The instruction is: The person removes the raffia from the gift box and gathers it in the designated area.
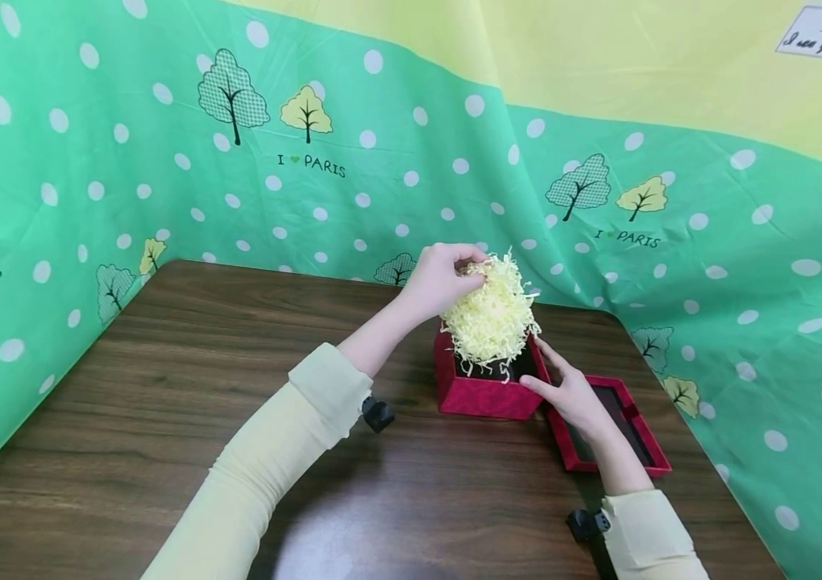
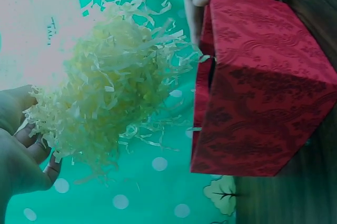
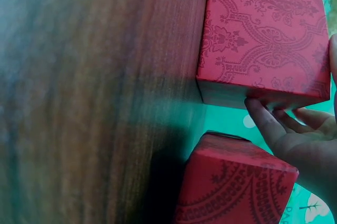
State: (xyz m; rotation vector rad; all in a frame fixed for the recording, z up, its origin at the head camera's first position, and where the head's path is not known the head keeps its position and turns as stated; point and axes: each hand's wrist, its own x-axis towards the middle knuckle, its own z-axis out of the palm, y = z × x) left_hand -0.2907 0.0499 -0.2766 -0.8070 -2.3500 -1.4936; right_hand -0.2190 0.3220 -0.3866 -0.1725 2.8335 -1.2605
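Note:
A fluffy clump of pale yellow shredded paper [image 1: 492, 314] hangs over the mouth of a red patterned box [image 1: 492, 399]. My left hand [image 1: 443, 278] pinches the clump from its upper left; in the left wrist view the fingers [image 2: 37, 150] sink into the strands. Loose strands dangle down toward the dark inside of the box. At the box's right side, my right hand [image 1: 566, 395] holds the wall near the rim. The right wrist view has its fingers [image 3: 263, 121] against the outer side, with the thumb up by the top edge.
The red lid [image 1: 614, 423] lies inside up on the brown wooden table [image 1: 237, 403], right of the box and under the right forearm. A green and yellow dotted cloth [image 1: 411, 177] hangs behind the table and along its sides.

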